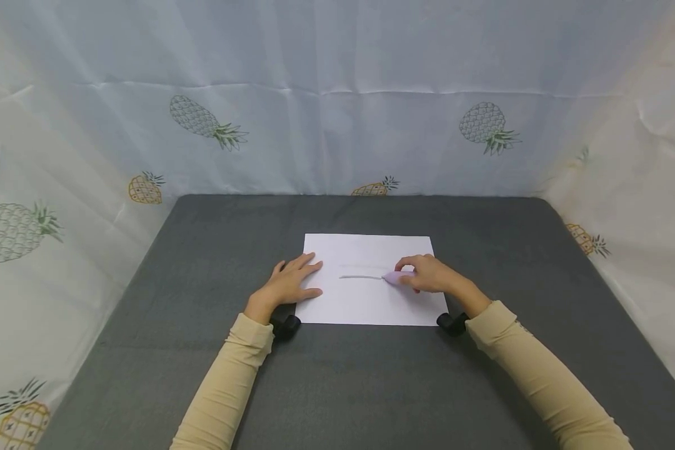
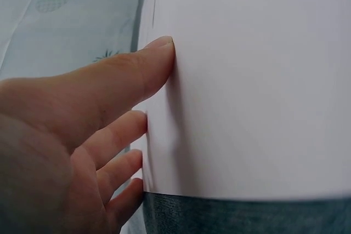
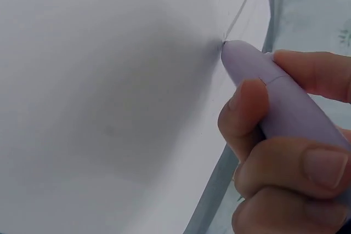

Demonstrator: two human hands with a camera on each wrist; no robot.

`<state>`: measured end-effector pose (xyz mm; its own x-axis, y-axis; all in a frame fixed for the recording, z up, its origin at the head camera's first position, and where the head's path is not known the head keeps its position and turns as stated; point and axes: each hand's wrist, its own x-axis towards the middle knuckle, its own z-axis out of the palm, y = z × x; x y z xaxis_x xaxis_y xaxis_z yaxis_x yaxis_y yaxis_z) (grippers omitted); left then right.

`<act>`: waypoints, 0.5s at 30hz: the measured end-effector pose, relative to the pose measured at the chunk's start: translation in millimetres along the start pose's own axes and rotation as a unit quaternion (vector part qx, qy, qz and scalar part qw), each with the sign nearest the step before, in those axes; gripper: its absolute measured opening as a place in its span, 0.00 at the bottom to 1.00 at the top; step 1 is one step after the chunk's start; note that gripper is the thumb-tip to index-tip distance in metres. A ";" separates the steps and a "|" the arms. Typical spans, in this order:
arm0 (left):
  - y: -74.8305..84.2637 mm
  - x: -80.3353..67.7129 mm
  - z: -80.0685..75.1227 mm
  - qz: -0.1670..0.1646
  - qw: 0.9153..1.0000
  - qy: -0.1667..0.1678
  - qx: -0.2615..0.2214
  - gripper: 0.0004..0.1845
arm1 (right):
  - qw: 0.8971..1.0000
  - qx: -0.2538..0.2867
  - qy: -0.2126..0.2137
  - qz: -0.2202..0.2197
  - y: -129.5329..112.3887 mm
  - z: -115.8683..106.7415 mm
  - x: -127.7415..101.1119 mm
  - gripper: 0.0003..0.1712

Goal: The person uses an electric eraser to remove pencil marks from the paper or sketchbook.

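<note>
A white sheet of paper (image 1: 365,307) lies on the dark table. My left hand (image 1: 288,284) rests on its left edge, fingers spread and thumb (image 2: 156,61) touching the sheet. Over the right half, my right hand (image 1: 432,275) grips a lavender, round-nosed tool (image 3: 301,105) between thumb and fingers, with its lower fingers curled round the body. Its small dark tip meets the paper at the right end of a thin dark line (image 1: 361,277), which runs leftward across the middle. The tool's exact kind cannot be told; its rear end is hidden by the hand.
The grey table (image 1: 337,387) stretches around the sheet on all sides. Black wrist bands (image 1: 287,327) sit at both wrists near the sheet's lower corners. A pale curtain (image 1: 337,137) with pineapple prints hangs behind the table and along both sides.
</note>
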<state>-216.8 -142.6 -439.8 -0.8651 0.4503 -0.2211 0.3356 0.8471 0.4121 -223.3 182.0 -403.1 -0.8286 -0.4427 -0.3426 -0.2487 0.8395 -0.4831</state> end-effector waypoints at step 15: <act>3.1 -1.8 -1.5 -0.009 1.000 -0.004 0.007 0.36 | 1.000 -0.012 0.009 -0.010 -3.3 -0.4 -1.7 0.18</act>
<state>-214.8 -141.2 -436.8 -0.8674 0.4382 -0.2357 0.3260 0.8584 0.3961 -221.3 180.1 -400.6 -0.8319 -0.4543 -0.3187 -0.2776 0.8380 -0.4698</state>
